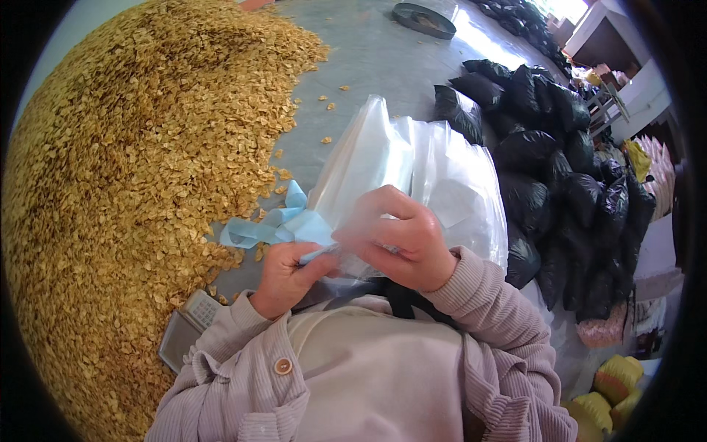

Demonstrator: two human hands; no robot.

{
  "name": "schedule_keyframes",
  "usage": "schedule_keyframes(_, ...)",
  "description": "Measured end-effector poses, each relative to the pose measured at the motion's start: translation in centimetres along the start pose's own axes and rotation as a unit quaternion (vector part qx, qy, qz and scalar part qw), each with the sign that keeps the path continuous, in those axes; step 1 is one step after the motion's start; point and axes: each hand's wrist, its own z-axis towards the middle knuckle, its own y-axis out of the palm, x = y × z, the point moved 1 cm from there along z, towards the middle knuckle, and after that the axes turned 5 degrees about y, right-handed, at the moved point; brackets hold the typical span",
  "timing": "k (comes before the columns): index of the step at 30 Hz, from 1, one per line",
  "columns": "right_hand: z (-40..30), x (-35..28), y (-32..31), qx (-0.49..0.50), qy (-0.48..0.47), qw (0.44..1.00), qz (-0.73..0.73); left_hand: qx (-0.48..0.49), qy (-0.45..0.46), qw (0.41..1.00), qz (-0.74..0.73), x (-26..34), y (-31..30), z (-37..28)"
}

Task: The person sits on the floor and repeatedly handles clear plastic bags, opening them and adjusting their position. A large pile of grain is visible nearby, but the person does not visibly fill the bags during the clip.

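A stack of clear plastic bags (367, 157) lies across my lap and stands up in folds. A light blue strip of thin material (262, 229) lies in loops at the bags' left edge. Between thumb and fingers, my left hand (290, 276) pinches part of this strip. My right hand (400, 237) is bent over the near end of the bags, its fingertips meeting close to the blue strip. Motion blurs those fingertips, so what they grip cannot be made out. Crumpled clear plastic shows beneath the right hand.
A large heap of yellow-brown flakes (138, 149) fills the left side. Near my left forearm is a scale (188, 326) with a keypad. Black plastic bags (527, 149) are piled at right, yellow bundles (616, 381) at lower right. A round dark tray (424, 21) rests on the grey floor (375, 50).
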Motion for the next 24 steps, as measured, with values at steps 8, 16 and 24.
schedule_keyframes(8,-3.7,10.2,-0.2,0.289,0.429,0.794,0.318,0.165,-0.032,0.986,-0.004,-1.7,-1.4,-1.5)
schedule_keyframes(16,-5.3,9.5,1.6,0.089,0.433,0.876,-0.194,0.165,-0.073,0.983,-0.024,-3.9,-1.7,-2.2)
schedule_keyframes(24,-7.2,9.0,5.7,-0.022,0.322,0.895,-0.308,0.211,-0.096,0.973,0.0,-4.3,-1.7,-2.0)
